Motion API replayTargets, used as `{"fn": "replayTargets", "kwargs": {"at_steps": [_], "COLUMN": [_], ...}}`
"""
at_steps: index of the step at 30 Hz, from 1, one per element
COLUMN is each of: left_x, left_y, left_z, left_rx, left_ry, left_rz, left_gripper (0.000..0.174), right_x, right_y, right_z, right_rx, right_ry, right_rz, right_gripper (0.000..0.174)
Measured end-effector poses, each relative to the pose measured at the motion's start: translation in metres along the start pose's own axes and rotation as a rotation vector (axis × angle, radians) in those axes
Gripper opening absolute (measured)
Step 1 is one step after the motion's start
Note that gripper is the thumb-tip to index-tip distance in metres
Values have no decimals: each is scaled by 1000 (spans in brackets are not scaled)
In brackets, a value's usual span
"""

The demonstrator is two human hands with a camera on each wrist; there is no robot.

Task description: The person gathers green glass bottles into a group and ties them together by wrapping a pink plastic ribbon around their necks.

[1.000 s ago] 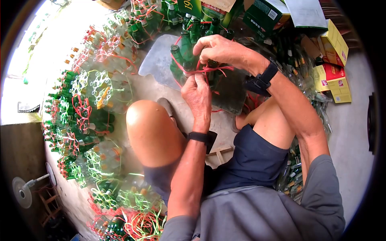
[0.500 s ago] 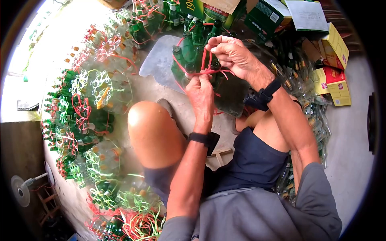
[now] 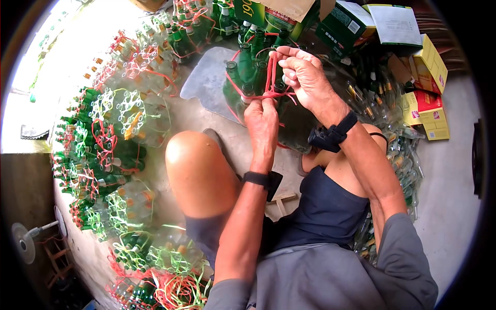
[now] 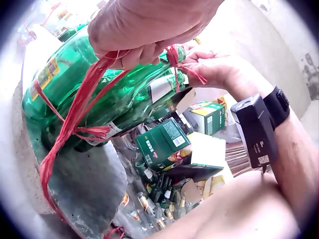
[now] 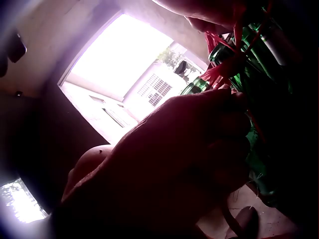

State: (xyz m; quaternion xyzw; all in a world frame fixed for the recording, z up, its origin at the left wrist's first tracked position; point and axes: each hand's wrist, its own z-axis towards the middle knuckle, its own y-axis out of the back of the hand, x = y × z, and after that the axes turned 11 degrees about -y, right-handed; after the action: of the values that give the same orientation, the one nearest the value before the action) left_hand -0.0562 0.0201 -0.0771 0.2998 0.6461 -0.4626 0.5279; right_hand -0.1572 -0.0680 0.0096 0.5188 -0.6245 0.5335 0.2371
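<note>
We have the green bottles (image 3: pixel 246 64) standing close together at twelve o'clock in the head view, upright on a grey sheet (image 3: pixel 206 77), with red twine (image 3: pixel 272 75) running round and between their necks. Our left hand (image 3: pixel 261 129) pinches the twine low, at the crossing (image 3: pixel 270 95) on the near, six o'clock side of the cluster. Our right hand (image 3: pixel 307 77), at about one o'clock, grips the raised strands between thumb and curled fingers, so they stand nearly upright from the crossing. We judge the left pinch to be the weak point: if it eases while the right pulls, the crossing could slide and the loop go slack. A hard pull towards one o'clock could tip a near bottle or drag a neck out of line, because the load comes from one side. The strands look thin and bunched, so a sharp tug might split one, or one might catch on a bottle's lip and leave the hold uneven. Loose bottles (image 3: pixel 361 98) lie at about two o'clock, beyond the right hand, below the boxes (image 3: pixel 343 26); a wide swing of that elbow or wrist could knock them. How tight the crossing is, we cannot tell.
</note>
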Motion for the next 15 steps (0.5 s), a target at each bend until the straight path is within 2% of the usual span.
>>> {"fn": "replayTargets", "kwargs": {"at_steps": [4, 8, 10, 14, 15], "left_x": [-1, -1, -1, -4, -5], "left_y": [-1, 0, -1, -1, -2], "left_z": [-1, -2, -1, -1, -1], "left_rx": [12, 15, -1, 14, 6], "left_ry": [3, -3, 6, -8, 0], "left_rz": [-13, 17, -3, 15, 4], "left_gripper": [29, 29, 28, 28, 28], "right_x": [0, 3, 4, 3, 4], "right_y": [-8, -13, -19, -12, -14], "right_z": [-2, -6, -11, -7, -7], "right_rx": [-66, -45, -100, -46, -42], "right_ry": [12, 5, 2, 22, 27], "right_rz": [-10, -12, -117, -162, -263], "right_gripper": [35, 38, 42, 49, 51]}}
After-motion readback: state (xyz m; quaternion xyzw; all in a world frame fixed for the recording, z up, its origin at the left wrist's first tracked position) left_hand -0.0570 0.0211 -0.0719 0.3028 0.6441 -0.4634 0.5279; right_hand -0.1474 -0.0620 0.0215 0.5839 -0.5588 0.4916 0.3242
